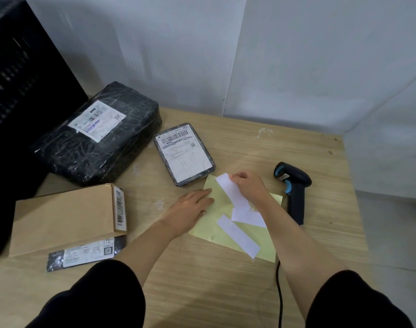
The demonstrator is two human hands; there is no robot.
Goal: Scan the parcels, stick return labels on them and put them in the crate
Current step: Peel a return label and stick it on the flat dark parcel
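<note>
The left hand lies flat, fingers straight, on the yellow backing sheet. The right hand pinches a white label partly raised from it, just beside a small black parcel on the counter.

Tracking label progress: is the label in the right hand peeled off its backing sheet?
Partly peeled: the right hand pinches the label, top end lifted; the left hand presses the backing sheet; lower end looks attached.

Left grip flat, right grip pinched.
</note>
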